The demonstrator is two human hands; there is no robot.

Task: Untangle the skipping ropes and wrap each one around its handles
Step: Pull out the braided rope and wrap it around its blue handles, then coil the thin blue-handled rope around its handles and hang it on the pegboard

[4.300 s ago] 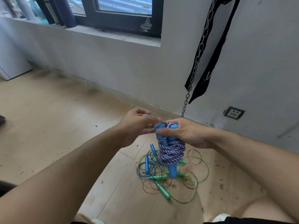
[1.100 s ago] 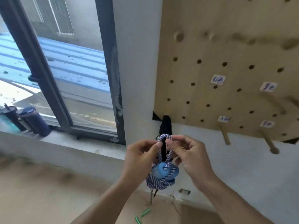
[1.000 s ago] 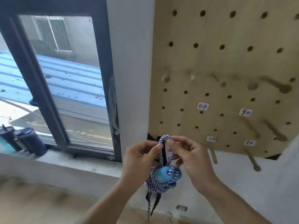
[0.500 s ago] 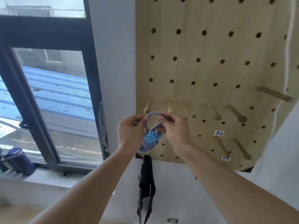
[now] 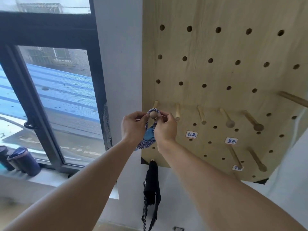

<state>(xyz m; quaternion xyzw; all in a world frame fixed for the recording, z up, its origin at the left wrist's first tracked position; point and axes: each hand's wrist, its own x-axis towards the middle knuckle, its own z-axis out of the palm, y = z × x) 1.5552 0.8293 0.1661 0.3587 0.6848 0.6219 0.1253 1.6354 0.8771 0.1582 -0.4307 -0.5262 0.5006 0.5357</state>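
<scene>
Your grip was a two-handed pinch: your left hand and right hand each clamped thumb and fingertips on one side of the small loop of the purple-and-white skipping rope, holding that loop spread apart. The loop sat around the round knob of the leftmost wooden peg in the row on the pegboard, with the knob showing through the opening between your hands. Whether the rope actually rested on the peg shaft could not be told. Below the loop, the rest of the rope hung as a tight coil wound round its blue handles, tucked between your two palms and just in front of the lower left part of the board.

More pegs stuck out to the right of that one in the same row, and small white labels with blue handwriting were fixed to the board beneath them. A black strap hung from a lower peg at the board's bottom left corner, with a chain dangling beside it. To your left stood a dark-framed window, and two dark bottles stood on its sill. A wall socket showed low on the white wall
</scene>
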